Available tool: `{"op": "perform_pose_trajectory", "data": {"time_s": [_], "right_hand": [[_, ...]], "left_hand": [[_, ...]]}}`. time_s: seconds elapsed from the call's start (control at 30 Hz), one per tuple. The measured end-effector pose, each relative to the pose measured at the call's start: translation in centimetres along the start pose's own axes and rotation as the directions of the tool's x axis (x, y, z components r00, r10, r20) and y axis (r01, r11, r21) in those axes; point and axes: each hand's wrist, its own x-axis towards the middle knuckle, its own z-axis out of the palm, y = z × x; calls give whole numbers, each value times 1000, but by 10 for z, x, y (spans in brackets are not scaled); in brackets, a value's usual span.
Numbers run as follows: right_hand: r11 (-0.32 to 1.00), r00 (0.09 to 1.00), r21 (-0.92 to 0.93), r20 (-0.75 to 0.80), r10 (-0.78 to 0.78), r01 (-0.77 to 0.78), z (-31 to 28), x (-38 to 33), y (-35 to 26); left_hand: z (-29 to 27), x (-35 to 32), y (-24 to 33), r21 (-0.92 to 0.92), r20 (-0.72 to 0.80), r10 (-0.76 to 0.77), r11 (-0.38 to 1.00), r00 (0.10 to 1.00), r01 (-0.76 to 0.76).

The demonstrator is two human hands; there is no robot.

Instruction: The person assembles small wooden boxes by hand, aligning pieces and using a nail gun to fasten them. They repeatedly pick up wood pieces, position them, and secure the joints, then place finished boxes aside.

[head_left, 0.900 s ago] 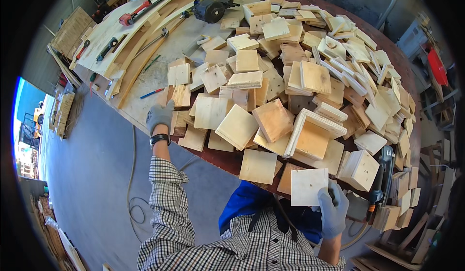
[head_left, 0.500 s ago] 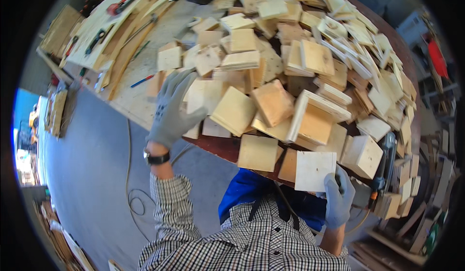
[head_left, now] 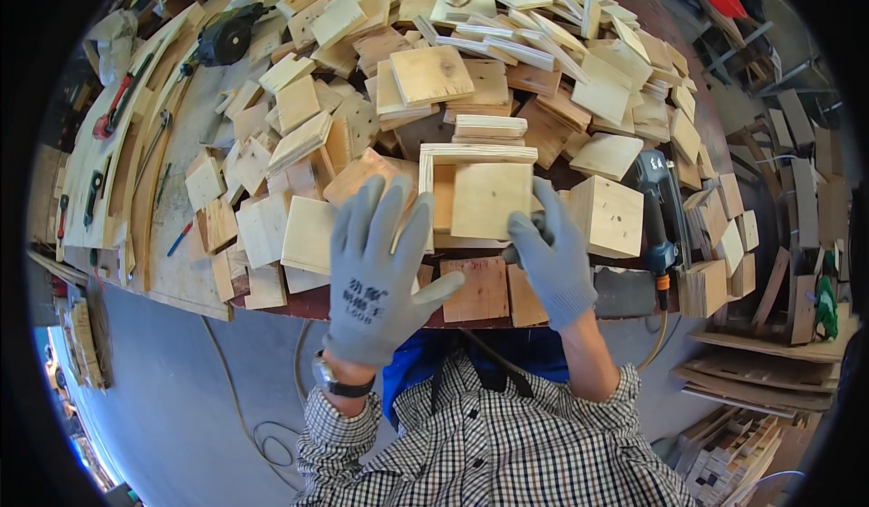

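Two hands, both in grey knit gloves with smooth coated palms. Left hand (head_left: 378,276) raised flat, fingers spread wide, gripping nothing, hovering just left of the open plywood box (head_left: 478,195) and above loose squares. Right hand (head_left: 552,258) at the box's right edge, fingers curled around something small and dark; cannot tell what, or whether it is truly clamped. Box: pale plywood, thin walls, square panel inside, shallow, standing on the near rim of the round table (head_left: 312,303), dead centre ahead of the checked shirt (head_left: 489,444). Table surface dark reddish-brown, nearly buried in square plywood pieces (head_left: 433,74), raw light wood with visible grain and a few knots; far too many to count, dozens at least, stacked and tilted all around the box. One closed plywood cube (head_left: 606,215) just right of the box, small holes on its face. One power tool (head_left: 659,208) with dark body right of the cube. One wristwatch (head_left: 337,378) on the left wrist. Long bent wood strips (head_left: 145,190) far left of the box.
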Motion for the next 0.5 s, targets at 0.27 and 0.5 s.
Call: {"op": "perform_pose_trajectory", "data": {"time_s": [0.27,0.5], "right_hand": [[625,984,-768,37,-173,139,6,18,19],[657,953,-692,180,-245,299,1,12,33]], "left_hand": [[42,13,7,88,-12,-24,996,1000,25],[46,17,4,142,-25,51,989,998,-47]]}}
